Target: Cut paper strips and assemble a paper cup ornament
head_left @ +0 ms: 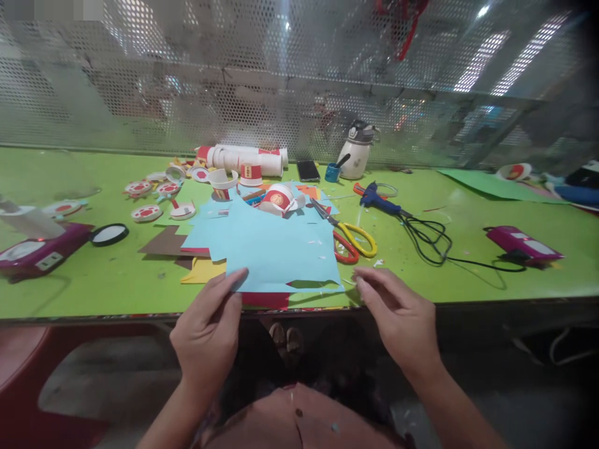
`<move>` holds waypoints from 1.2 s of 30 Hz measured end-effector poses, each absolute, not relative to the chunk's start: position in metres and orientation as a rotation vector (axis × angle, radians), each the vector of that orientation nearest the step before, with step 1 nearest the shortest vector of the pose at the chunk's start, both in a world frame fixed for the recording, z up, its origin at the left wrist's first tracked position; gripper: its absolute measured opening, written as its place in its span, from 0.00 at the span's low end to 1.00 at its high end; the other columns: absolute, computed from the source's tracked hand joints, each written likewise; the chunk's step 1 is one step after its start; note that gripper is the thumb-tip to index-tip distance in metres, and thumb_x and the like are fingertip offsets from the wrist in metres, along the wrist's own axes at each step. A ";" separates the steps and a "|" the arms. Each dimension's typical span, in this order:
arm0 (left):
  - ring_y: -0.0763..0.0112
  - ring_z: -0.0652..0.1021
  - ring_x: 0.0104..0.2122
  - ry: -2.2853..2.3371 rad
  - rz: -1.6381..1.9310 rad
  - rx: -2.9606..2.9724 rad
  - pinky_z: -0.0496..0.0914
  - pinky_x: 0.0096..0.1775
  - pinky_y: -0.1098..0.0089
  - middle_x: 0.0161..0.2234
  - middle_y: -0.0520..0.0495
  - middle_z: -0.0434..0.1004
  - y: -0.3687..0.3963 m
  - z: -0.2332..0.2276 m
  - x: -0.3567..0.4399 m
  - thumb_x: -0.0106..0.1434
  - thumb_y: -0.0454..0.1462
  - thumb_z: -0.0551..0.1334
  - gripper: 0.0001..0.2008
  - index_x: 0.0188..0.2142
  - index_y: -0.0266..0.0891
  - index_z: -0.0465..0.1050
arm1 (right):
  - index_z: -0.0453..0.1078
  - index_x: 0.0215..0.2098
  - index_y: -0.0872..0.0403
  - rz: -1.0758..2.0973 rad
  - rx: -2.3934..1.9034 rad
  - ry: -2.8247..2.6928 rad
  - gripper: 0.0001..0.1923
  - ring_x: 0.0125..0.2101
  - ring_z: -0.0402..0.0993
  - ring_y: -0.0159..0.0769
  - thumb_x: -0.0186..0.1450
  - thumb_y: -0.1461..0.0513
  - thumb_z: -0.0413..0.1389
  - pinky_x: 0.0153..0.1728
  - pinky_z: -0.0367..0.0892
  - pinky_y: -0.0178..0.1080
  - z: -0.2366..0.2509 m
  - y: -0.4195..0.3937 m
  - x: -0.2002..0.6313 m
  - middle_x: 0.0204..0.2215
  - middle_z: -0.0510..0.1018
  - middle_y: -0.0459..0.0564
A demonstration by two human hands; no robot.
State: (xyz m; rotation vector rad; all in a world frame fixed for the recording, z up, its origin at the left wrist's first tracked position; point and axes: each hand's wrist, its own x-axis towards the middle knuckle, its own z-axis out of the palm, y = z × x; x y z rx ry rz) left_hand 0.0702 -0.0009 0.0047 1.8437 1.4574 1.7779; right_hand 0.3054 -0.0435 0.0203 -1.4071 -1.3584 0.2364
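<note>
A light blue sheet of paper (281,249) lies over other coloured sheets near the table's front edge. A narrow slit shows along its lower right edge. My left hand (210,324) pinches the sheet's lower left corner between thumb and fingers. Just right of the opposite corner, my right hand (397,312) has thumb and fingertips closed together; a thin pale sliver shows by them, but what they hold is too small to tell. Scissors (358,240) with yellow and red handles rest beside the sheet. Brown paper (166,242) and yellow paper (203,272) stick out at left.
A blue glue gun (379,199) with a coiled black cord lies right of the scissors, near a purple device (524,244). Behind are paper cups (251,174), white rolls (248,162), a phone (307,171) and a bottle (355,153). A perforated metal screen (281,81) backs the table.
</note>
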 end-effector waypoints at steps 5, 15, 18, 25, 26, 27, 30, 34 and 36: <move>0.66 0.78 0.43 1.430 1.768 1.818 0.72 0.49 0.64 0.41 0.51 0.80 -0.001 0.008 0.072 0.57 0.30 0.62 0.15 0.43 0.43 0.77 | 0.70 0.49 0.53 0.454 -1.429 -1.246 0.16 0.39 0.74 0.38 0.62 0.58 0.57 0.39 0.72 0.41 0.016 -0.026 0.317 0.40 0.76 0.52; 0.63 0.76 0.46 1.250 1.689 1.419 0.72 0.47 0.67 0.45 0.50 0.78 0.001 0.019 0.074 0.58 0.33 0.62 0.13 0.43 0.44 0.78 | 0.66 0.46 0.55 0.768 -1.344 -1.140 0.20 0.38 0.76 0.40 0.60 0.53 0.58 0.36 0.74 0.43 0.024 -0.007 0.314 0.38 0.77 0.55; 0.70 0.78 0.35 1.196 1.702 1.235 0.73 0.33 0.74 0.41 0.48 0.79 0.004 0.020 0.072 0.59 0.36 0.62 0.12 0.43 0.43 0.78 | 0.66 0.46 0.54 0.760 -1.344 -1.133 0.20 0.38 0.76 0.39 0.59 0.53 0.59 0.35 0.74 0.42 0.026 -0.005 0.312 0.37 0.77 0.54; 0.79 0.70 0.22 1.307 1.616 1.097 0.65 0.22 0.79 0.25 0.52 0.74 0.011 0.028 0.076 0.55 0.41 0.66 0.14 0.40 0.40 0.78 | 0.65 0.47 0.54 0.871 -1.303 -1.088 0.23 0.30 0.75 0.36 0.57 0.55 0.61 0.31 0.73 0.40 0.034 -0.005 0.300 0.30 0.77 0.48; 0.79 0.69 0.22 1.358 1.614 1.112 0.65 0.23 0.78 0.25 0.53 0.73 0.012 0.029 0.077 0.53 0.41 0.67 0.14 0.39 0.39 0.78 | 0.64 0.48 0.54 0.907 -1.270 -1.064 0.25 0.30 0.76 0.36 0.56 0.56 0.62 0.31 0.73 0.39 0.035 -0.005 0.298 0.30 0.77 0.48; 0.79 0.68 0.22 1.394 1.603 1.126 0.64 0.23 0.78 0.23 0.54 0.71 0.012 0.029 0.077 0.53 0.41 0.68 0.15 0.39 0.39 0.78 | 0.63 0.50 0.53 0.936 -1.234 -1.044 0.27 0.31 0.76 0.36 0.55 0.57 0.63 0.32 0.73 0.39 0.037 -0.005 0.296 0.30 0.78 0.47; 0.80 0.66 0.19 1.402 1.576 1.135 0.62 0.21 0.79 0.18 0.56 0.66 0.013 0.030 0.077 0.53 0.42 0.68 0.17 0.41 0.39 0.76 | 0.62 0.51 0.53 0.954 -1.186 -1.030 0.29 0.32 0.76 0.37 0.53 0.58 0.64 0.31 0.72 0.38 0.041 -0.004 0.292 0.31 0.79 0.48; 0.76 0.72 0.25 1.360 1.609 1.113 0.68 0.27 0.78 0.24 0.54 0.71 0.017 0.029 0.075 0.53 0.41 0.68 0.22 0.47 0.41 0.73 | 0.64 0.51 0.53 0.889 -1.229 -1.082 0.28 0.28 0.73 0.34 0.54 0.58 0.63 0.26 0.69 0.36 0.044 -0.002 0.292 0.31 0.78 0.48; 0.74 0.76 0.31 1.301 1.646 1.143 0.72 0.32 0.76 0.34 0.49 0.76 0.020 0.027 0.073 0.54 0.39 0.67 0.28 0.55 0.43 0.66 | 0.65 0.51 0.52 0.863 -1.235 -1.098 0.27 0.27 0.72 0.33 0.54 0.58 0.62 0.25 0.68 0.36 0.044 -0.001 0.292 0.30 0.77 0.47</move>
